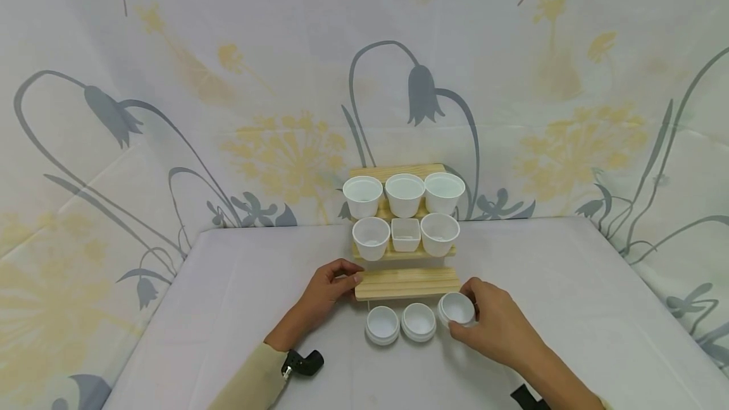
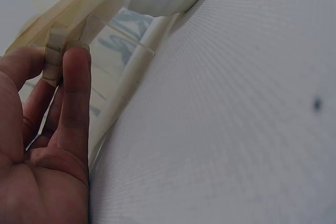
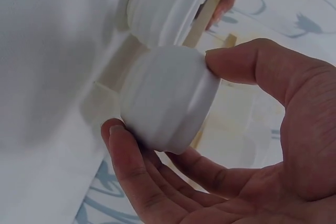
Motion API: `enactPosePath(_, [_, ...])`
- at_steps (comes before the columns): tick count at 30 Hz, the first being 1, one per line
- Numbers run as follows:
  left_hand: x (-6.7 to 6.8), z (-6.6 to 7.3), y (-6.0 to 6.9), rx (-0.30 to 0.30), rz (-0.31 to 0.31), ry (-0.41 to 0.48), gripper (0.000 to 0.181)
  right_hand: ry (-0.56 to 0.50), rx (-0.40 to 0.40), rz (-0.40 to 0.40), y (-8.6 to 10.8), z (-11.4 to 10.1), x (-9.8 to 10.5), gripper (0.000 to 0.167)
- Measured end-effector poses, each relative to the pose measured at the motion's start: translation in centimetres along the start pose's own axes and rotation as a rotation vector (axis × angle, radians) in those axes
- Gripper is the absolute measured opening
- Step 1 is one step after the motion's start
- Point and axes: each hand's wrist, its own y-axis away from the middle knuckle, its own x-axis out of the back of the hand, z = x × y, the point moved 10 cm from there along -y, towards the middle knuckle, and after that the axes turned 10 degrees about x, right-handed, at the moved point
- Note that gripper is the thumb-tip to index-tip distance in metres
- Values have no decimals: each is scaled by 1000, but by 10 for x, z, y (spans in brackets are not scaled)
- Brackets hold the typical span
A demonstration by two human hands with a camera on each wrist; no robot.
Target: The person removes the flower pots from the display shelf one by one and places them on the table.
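Observation:
In the head view my right hand [image 1: 501, 328] grips a small white ribbed pot [image 1: 456, 309] at the front right of a wooden stepped rack. The right wrist view shows thumb and fingers around that pot [image 3: 168, 98]. My left hand [image 1: 327, 290] holds the left end of the rack's lowest board [image 1: 407, 284]; in the left wrist view the hand [image 2: 52, 129] pinches the board's end [image 2: 55, 51] between thumb and fingers. Two more ribbed pots, one left [image 1: 382, 325] and one in the middle [image 1: 418, 322], stand before the rack.
On the rack's upper board stand three round white cups [image 1: 405, 195]. Below them are two round cups [image 1: 371, 239] with a square one [image 1: 405, 235] between. A patterned cloth [image 1: 285, 81] hangs behind the white table [image 1: 228, 271].

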Motion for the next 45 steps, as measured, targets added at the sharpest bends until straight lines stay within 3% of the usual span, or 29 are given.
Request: enactPosePath(45, [-1,2,1,5,-5,12,29,17,-71,-80,-2,16,-21,48])
